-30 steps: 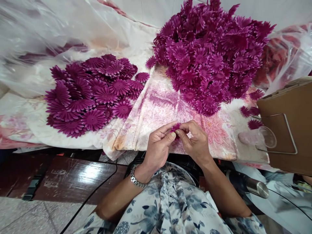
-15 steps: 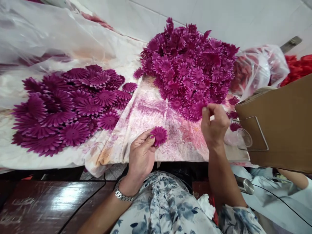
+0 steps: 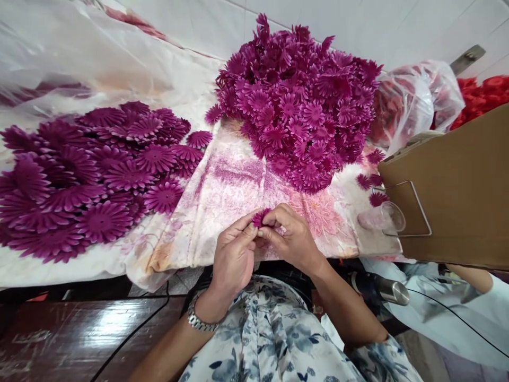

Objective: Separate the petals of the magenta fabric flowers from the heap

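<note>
A small purple artificial flower (image 3: 260, 217) is pinched between my two hands, just above the front of the cloth-covered table. My left hand (image 3: 235, 249) holds it from the left with thumb and fingers. From the right, my right hand (image 3: 292, 239) is closed on it too, its fingertips hiding part of the petals. Behind my hands rises a big heap of small purple flowers (image 3: 302, 111). To the left lies a spread pile of larger, flatter purple flower pieces (image 3: 105, 220).
On the right stand a cardboard box (image 3: 457, 196), a clear plastic cup (image 3: 392, 216) and a few loose purple flowers (image 3: 377, 199). A plastic bag of red petals (image 3: 413, 103) lies behind the box. Someone else's pale sleeve (image 3: 473, 318) shows at lower right.
My right hand has come from the edge of the flower heap to my left hand and now grips the small flower there. The view has shifted slightly to the right.
</note>
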`<act>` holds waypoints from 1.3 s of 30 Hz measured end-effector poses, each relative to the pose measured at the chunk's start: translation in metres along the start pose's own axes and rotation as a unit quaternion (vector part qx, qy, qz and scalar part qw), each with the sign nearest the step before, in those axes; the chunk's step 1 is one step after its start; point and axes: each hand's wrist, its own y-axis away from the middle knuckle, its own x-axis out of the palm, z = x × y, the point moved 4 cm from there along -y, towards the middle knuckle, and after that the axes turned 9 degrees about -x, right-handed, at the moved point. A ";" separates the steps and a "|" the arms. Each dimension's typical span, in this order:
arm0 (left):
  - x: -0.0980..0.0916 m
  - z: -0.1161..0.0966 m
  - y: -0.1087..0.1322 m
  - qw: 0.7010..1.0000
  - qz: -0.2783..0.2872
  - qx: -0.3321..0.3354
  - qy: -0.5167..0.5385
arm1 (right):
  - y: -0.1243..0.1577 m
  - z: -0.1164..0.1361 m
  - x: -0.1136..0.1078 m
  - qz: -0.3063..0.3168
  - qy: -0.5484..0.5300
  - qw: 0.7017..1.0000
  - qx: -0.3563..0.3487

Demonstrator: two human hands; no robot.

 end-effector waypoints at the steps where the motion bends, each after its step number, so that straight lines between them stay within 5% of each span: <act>1: -0.001 -0.001 0.000 1.000 0.001 0.001 -0.004 | 0.000 -0.003 -0.003 -0.003 -0.040 0.999 0.019; 7: -0.002 -0.005 0.003 0.997 -0.009 0.057 -0.054 | 0.001 -0.012 -0.015 -0.076 -0.071 0.991 0.081; 17: 0.001 -0.006 0.004 0.971 0.052 0.144 -0.181 | 0.006 -0.013 -0.013 -0.051 -0.091 0.993 0.045; 27: -0.003 -0.006 0.003 0.978 0.058 0.040 -0.194 | 0.012 -0.003 -0.014 -0.006 -0.090 0.994 0.053; 35: 0.001 0.000 0.003 0.990 0.035 0.014 -0.140 | 0.022 -0.009 -0.018 -0.061 -0.102 0.985 0.124; 39: 0.003 -0.001 0.007 0.986 0.052 0.022 -0.157 | 0.023 -0.008 -0.017 -0.034 -0.079 0.988 0.125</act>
